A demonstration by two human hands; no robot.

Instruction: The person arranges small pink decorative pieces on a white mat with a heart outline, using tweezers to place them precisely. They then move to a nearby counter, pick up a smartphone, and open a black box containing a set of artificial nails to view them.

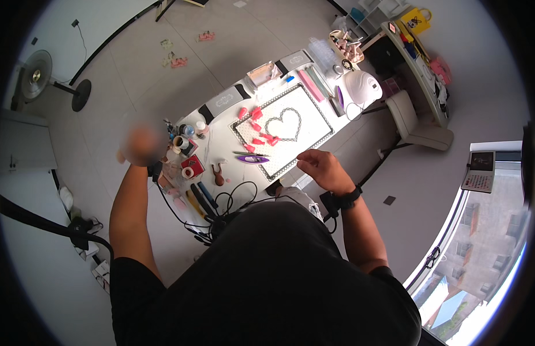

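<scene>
My left hand is beyond the table's left end and looks blurred, so its fingers cannot be made out. Near it stand small jars and a red box. Over the near edge of a white mat with a black lace-pattern border and heart, my right hand is raised, fingers bent, thumb near the index finger; whether anything is between them I cannot tell. Several red-pink small pieces lie on the mat's left part. A purple boat-shaped tool rests at its lower left corner.
Black cables loop over the near table edge. Behind the mat are grey hand rests, a clear box and pink and green bars. A white nail lamp stands at the right end, near a beige chair.
</scene>
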